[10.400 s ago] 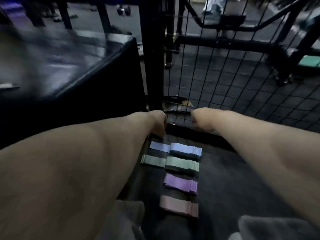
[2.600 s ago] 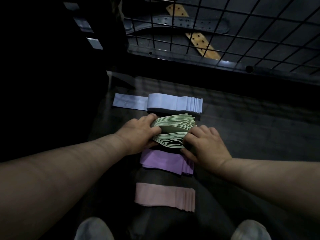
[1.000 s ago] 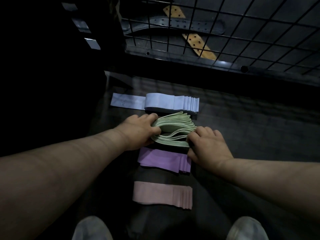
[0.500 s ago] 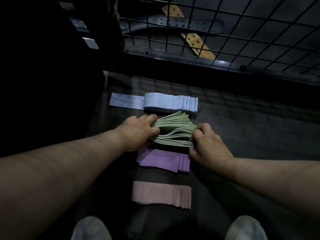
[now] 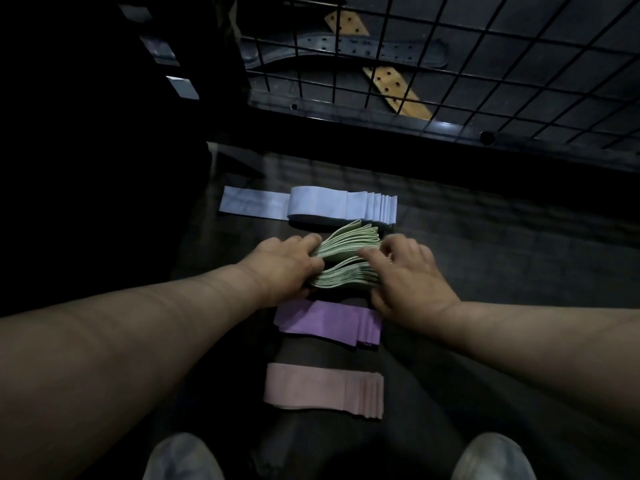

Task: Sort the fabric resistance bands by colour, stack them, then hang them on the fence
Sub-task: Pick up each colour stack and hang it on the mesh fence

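Green fabric sits between both hands. The left forearm runs in from the lower left, wrist straight, and the left hand (image 5: 282, 268) grips the left end of the green bands (image 5: 346, 261), fingers curled over the top of the bundle. The bundle fans open at its far side, its thin flat loops showing as ribbed layers. The right hand (image 5: 405, 282) closes on the right end, thumb laid across the upper layers and fingers bent over the looped edges. Its forearm comes in from the right.

From my remote seat I count four piles in a column on the dark floor mat (image 5: 485, 254), towards its left side, with the green bands second from the far edge. Nearest that far edge, just beside the green fan, is the pale blue stack (image 5: 343, 207). One flat band sticks out to its left, and the rest are stepped at the right end like stairs. On the near side of the hands lies the purple stack (image 5: 325, 322), flat and matte, its right end under the right wrist. The pink stack (image 5: 322, 389) lies apart from it, closer to the near edge, also stepped at the right.

Two grey toes show at the bottom, the left shoe (image 5: 183, 459) and the right shoe (image 5: 491, 459). Beyond the mat's far edge stands the black wire fence (image 5: 450, 46), a square grid, with a dark perforated belt (image 5: 346, 50) and a tan perforated strap (image 5: 394, 90) behind it.
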The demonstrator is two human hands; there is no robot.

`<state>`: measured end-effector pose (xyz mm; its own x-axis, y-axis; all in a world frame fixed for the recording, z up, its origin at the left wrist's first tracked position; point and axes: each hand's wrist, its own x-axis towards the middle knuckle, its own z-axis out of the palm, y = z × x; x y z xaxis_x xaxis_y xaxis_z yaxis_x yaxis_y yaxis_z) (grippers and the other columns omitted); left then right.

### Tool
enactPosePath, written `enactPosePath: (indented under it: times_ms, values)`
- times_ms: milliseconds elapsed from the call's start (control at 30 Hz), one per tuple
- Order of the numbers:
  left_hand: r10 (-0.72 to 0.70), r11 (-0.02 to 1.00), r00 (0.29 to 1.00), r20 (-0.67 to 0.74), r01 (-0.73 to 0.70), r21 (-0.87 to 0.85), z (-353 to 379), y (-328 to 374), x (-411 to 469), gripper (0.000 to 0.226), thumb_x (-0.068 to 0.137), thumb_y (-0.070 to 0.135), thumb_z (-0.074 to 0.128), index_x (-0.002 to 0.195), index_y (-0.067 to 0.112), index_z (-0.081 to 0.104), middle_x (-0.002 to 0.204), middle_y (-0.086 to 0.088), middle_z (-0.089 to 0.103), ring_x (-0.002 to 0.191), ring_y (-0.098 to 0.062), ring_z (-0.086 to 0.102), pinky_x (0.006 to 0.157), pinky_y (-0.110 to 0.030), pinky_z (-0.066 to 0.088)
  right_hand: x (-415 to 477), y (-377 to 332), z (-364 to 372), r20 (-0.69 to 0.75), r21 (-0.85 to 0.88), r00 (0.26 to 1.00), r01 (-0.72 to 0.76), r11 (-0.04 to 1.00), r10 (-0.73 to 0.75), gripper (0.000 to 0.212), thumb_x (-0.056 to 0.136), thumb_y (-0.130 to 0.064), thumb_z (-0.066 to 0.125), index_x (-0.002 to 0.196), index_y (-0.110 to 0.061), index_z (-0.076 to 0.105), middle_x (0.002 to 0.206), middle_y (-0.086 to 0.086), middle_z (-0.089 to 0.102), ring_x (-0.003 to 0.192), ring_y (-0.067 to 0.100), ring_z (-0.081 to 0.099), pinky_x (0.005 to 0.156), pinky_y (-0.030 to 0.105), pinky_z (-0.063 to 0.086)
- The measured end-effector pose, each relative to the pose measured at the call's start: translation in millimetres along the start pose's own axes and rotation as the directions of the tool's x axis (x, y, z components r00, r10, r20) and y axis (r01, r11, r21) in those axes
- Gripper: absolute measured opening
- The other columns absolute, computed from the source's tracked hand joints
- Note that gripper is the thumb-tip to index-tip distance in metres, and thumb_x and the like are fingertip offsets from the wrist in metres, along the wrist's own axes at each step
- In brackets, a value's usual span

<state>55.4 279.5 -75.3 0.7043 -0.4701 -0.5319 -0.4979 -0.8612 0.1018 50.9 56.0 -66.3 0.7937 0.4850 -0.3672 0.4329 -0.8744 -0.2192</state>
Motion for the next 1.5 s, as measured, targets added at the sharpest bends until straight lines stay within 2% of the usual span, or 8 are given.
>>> enactPosePath:
  times_ms: [400,600,733,867,1100,1267,1400,1500]
  values:
    - [0.055,0.996,0.998,0.027,-0.052,-0.077,-19.1,14.2,-4.7,0.041,0.082,0.05,0.061,0.118,0.032,0.055,0.119,0.0,0.039,0.108,-0.021,0.048,0.074,-0.031,0.03,20.7,-16.7,-15.8,0.064,-0.034,0.958,0.282,0.959,-0.279,0.044,0.086,-0.051,0.061,0.119,-0.023,0.055,0.122,-0.002,0.047,0.122,0.021,0.037,0.103,0.039,0.02]
    - [0.105,0.96,0.983,-0.148,-0.139,-0.243,-25.2,13.2,-13.0,0.054,0.076,0.055,0.065,0.122,0.028,0.06,0.154,-0.003,0.017,0.142,-0.022,0.021,0.112,-0.039,0.03,14.8,-2.6,-41.8,0.118,0.223,0.946,0.272,0.936,-0.303,0.025,0.088,-0.041,0.065,0.105,-0.029,0.051,0.104,-0.015,0.054,0.107,0.007,0.044,0.106,0.035,0.016]
    - [0.163,0.899,0.955,-0.247,-0.247,-0.361,-40.0,11.8,-15.7,0.07,0.068,0.064,0.065,0.128,0.029,0.058,0.153,0.009,0.022,0.141,-0.016,0.017,0.113,-0.045,0.027,12.7,2.7,-73.9,0.158,0.371,0.956,0.173,0.912,-0.246,0.028,0.081,-0.042,0.074,0.097,-0.025,0.058,0.09,-0.011,0.058,0.096,0.015,0.05,0.087,0.031,0.035]
    - [0.143,0.829,0.923,-0.356,-0.308,-0.466,-56.6,17.0,-15.1,0.088,0.051,0.07,0.08,0.124,0.025,0.057,0.137,0.012,0.044,0.134,-0.012,0.035,0.113,-0.039,0.033,12.7,7.4,-118.0,0.281,0.716,0.92,-0.011,0.698,-0.274,0.027,0.072,-0.025,0.082,0.09,-0.012,0.066,0.084,0.006,0.067,0.08,0.016,0.061,0.074,0.038,0.048]
    - [-0.004,0.739,0.901,-0.435,-0.29,-0.609,-117.7,24.4,-34.9,0.056,0.063,0.032,0.086,0.108,0.032,0.053,0.101,0.011,0.063,0.092,-0.007,0.062,0.074,-0.028,0.054,-1.2,18.2,-190.6,0.398,0.791,0.873,-0.171,0.587,-0.282,0.028,0.068,-0.02,0.076,0.093,-0.01,0.067,0.084,0.006,0.068,0.076,0.014,0.066,0.064,0.025,0.052]
    - [0.008,0.584,0.944,-0.331,-0.273,-0.764,-195.2,28.0,-68.6,0.053,0.067,0.007,0.085,0.112,0.02,0.061,0.101,0.0,0.069,0.092,-0.013,0.069,0.071,-0.029,0.059,-36.9,19.1,-219.4,0.278,0.929,0.93,-0.197,0.314,-0.239,0.071,0.043,-0.03,0.095,0.102,-0.006,0.064,0.09,0.016,0.067,0.073,0.022,0.068,0.061,0.028,0.058]
    - [-0.02,0.466,0.946,-0.324,-0.278,-0.84,-255.7,41.9,-109.4,0.056,0.058,0.015,0.079,0.112,0.008,0.066,0.104,-0.017,0.071,0.097,-0.032,0.069,0.085,-0.042,0.056,-75.3,2.6,-255.6,0.151,0.988,0.954,-0.15,0.025,-0.26,0.062,0.064,-0.02,0.082,0.117,-0.001,0.058,0.1,0.017,0.067,0.085,0.026,0.068,0.075,0.035,0.059]
    - [-0.037,0.449,0.947,-0.32,-0.27,-0.851,-292.8,55.0,-143.9,0.056,0.054,0.019,0.076,0.106,-0.001,0.066,0.099,-0.029,0.068,0.084,-0.035,0.064,0.078,-0.045,0.049,-104.4,-14.7,-288.2,0.075,0.997,0.954,-0.069,0.031,-0.289,0.056,0.078,-0.021,0.068,0.127,0.002,0.057,0.106,0.016,0.068,0.096,0.028,0.066,0.089,0.042,0.054]
